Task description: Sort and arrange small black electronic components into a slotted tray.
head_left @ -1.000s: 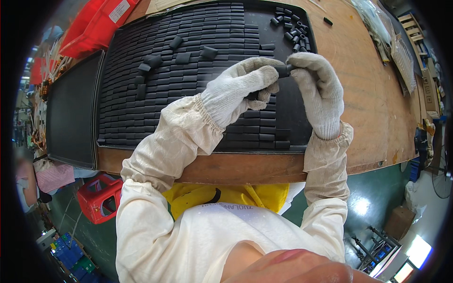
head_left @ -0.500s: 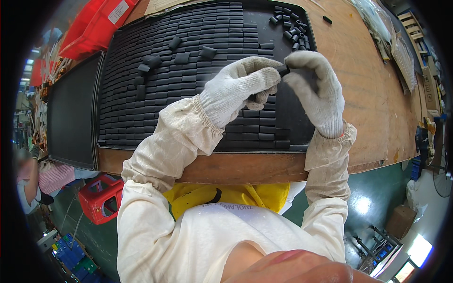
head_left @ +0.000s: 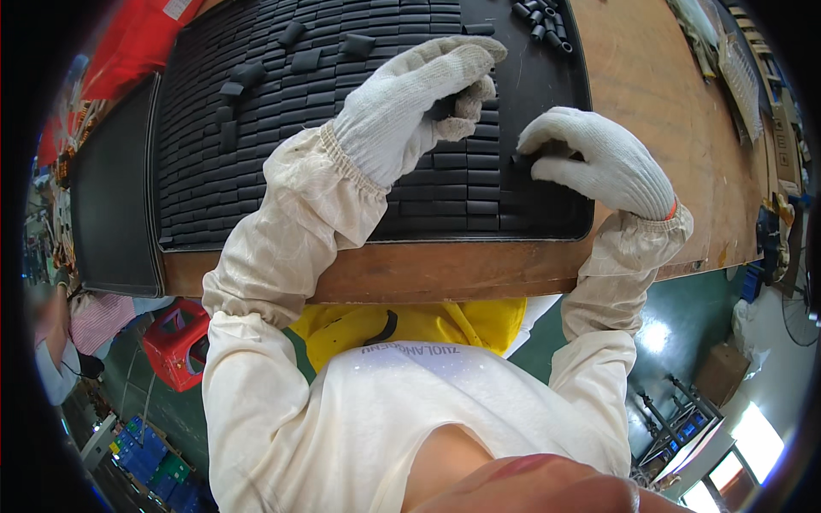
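A black tray [head_left: 547, 224] holds close rows of short black tubes [head_left: 282, 128], lying on their sides. Over the right part of these rows is my left hand [head_left: 419, 103] in a white knit glove, its fingers curled around a dark piece that looks like a black tube, mostly hidden in the palm. My right hand [head_left: 599, 162], gloved the same way, is low at the tray's right side. Its fingertips close on a black tube [head_left: 520, 160] beside the row ends, largely covered by the glove. Several loose tubes [head_left: 547, 24] lie in the tray's far right corner.
A few tubes [head_left: 306, 61] lie on top of the rows. Another black tray [head_left: 111, 197] adjoins on the left, with a red bin [head_left: 128, 51] behind it. The wooden table [head_left: 650, 77] extends to the right. A red stool [head_left: 175, 342] stands on the floor at left.
My hands, together over the tray half a second ago, are now apart. The right has moved nearer and down to the row ends; the left has risen slightly in view. The view has shifted.
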`<action>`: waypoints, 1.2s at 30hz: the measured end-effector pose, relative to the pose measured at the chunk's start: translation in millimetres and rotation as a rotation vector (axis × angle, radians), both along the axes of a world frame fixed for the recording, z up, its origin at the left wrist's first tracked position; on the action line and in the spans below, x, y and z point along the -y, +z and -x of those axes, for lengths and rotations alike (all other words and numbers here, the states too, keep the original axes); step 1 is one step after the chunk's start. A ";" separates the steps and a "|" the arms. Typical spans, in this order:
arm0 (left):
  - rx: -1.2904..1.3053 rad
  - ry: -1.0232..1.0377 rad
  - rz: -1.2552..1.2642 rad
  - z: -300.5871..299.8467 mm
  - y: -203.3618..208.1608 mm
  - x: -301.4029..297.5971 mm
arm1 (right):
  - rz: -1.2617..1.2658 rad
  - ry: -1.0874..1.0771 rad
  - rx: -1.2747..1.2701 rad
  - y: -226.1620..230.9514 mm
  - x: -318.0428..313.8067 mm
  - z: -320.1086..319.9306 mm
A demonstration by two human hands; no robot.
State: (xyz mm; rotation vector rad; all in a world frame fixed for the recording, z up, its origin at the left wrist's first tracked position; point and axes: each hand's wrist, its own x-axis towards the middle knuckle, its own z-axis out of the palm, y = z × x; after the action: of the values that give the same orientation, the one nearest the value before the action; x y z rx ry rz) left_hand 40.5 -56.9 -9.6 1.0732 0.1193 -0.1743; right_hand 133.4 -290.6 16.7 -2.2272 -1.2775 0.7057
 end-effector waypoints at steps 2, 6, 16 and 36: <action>0.004 -0.005 0.011 -0.6 -4.5 -2.2 | 0.010 0.016 -0.023 -1.4 -0.7 3.3; 0.008 -0.016 0.012 1.2 -4.3 -1.3 | 0.024 0.076 -0.138 -6.1 -5.5 1.5; 0.028 -0.029 -0.014 4.2 -4.9 -0.8 | 0.085 0.089 -0.069 -7.3 -10.7 8.2; 0.042 -0.176 0.322 -2.6 -22.8 -5.2 | 0.107 0.046 0.067 -10.8 -16.6 9.7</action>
State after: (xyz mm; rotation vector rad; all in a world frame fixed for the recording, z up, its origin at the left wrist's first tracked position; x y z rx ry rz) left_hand 43.0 -51.8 -32.4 0.7643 -0.0408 -0.3186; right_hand 123.6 -274.0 5.9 -2.3317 -1.3562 0.7388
